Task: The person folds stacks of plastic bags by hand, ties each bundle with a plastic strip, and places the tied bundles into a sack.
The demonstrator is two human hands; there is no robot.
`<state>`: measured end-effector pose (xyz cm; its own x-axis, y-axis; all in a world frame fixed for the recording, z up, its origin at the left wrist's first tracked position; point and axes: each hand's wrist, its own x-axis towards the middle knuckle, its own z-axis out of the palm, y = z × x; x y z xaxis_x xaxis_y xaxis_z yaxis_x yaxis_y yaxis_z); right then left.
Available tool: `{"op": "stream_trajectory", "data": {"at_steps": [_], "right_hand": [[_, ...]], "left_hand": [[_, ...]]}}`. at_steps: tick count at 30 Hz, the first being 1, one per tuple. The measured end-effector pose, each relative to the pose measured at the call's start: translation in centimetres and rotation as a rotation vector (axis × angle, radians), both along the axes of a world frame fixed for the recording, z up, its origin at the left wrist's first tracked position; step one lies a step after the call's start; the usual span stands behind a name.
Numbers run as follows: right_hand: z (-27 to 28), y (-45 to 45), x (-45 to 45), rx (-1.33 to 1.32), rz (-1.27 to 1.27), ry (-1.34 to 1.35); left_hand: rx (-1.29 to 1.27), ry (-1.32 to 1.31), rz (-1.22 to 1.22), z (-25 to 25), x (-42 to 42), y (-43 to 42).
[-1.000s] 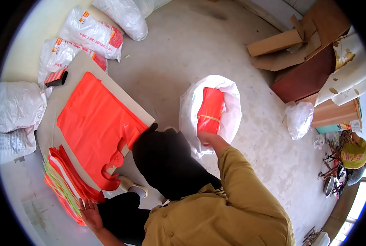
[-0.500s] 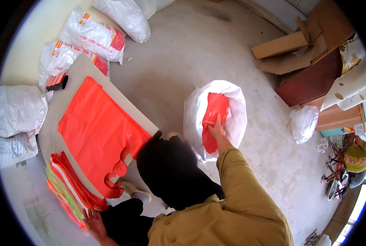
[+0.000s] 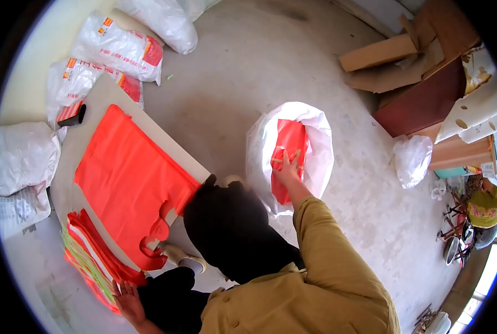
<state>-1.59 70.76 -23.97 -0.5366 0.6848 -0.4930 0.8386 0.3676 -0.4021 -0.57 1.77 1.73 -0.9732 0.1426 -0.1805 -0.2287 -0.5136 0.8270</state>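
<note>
The fingers (image 3: pixel 117 288) of the left hand (image 3: pixel 129 306) are spread apart at the lower end of a red pile (image 3: pixel 95 242); whether they touch it, I cannot tell. Green strips (image 3: pixel 81 264) run along the pile's left side. Next to it, the worktop (image 3: pixel 153 129) carries flat red sheets (image 3: pixel 134 181), cut in curves at the lower right. Farther right, a white sack (image 3: pixel 322 142) stands open on the floor (image 3: pixel 365 222), and inside lies a red bundle (image 3: pixel 289 132) with a band (image 3: pixel 277 160) around it. The right hand (image 3: pixel 288 170) rests on the bundle near the band, its fingers apart. A clear bag (image 3: pixel 413 161) sits well to the right.
</note>
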Motion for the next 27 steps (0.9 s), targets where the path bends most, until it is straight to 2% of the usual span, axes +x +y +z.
{"op": "stream_trajectory", "data": {"at_steps": [2,5,6,7,9,11,13,15,16,18,20,22,23,24,27], "right_hand": [[1.7,-0.3,-0.2,0.047,0.019,-0.001],[1.7,-0.8,0.1,0.284,0.34,-0.019],[-1.0,-0.8,0.6,0.464,0.57,-0.053],[-2.3,-1.0,1.3,0.385,0.608,0.002],[-0.1,-1.4,0.9,0.425,0.617,-0.063],[3.4,-0.9,0.1,0.312,0.513,0.038],[1.6,0.9,0.2,0.352,0.396,0.299],[0.5,2.9,-0.2,0.433,0.287,0.67],[2.6,2.6,-1.1,0.437,0.247,0.738],[10.8,1.3,-3.0,0.446,0.233,0.961],[21.0,-2.3,-3.8,0.219,0.273,1.189],[31.5,-7.0,-2.5,0.148,0.511,1.47],[35.4,-8.8,-1.5,0.217,0.649,1.673],[38.9,-10.5,-0.1,0.393,0.778,1.826],[45.7,-16.4,3.1,0.389,0.495,2.532]], "left_hand": [[0.0,0.008,0.005,0.1,0.0,0.5],[0.016,0.025,0.002,-0.1,0.1,0.7],[0.017,0.036,-0.001,0.0,0.0,1.1],[0.026,0.042,-0.008,-0.1,-0.1,1.3],[0.042,0.063,-0.007,-0.5,-0.1,1.2],[0.037,0.045,0.05,-0.7,0.0,1.5],[0.05,0.077,0.04,-0.6,0.0,2.5],[0.02,0.076,0.077,-0.9,0.1,2.8],[0.001,0.065,0.093,-0.9,-0.1,2.9],[-0.03,0.037,0.129,-0.4,-0.2,3.9],[-0.013,0.031,0.123,-0.4,-0.3,4.4],[0.012,0.016,0.124,-0.9,-0.6,4.2],[0.021,-0.006,0.136,-1.2,-0.6,3.9],[0.042,0.022,0.126,-0.9,-0.5,4.3],[0.049,0.042,0.146,-0.6,-0.2,4.6]]}}
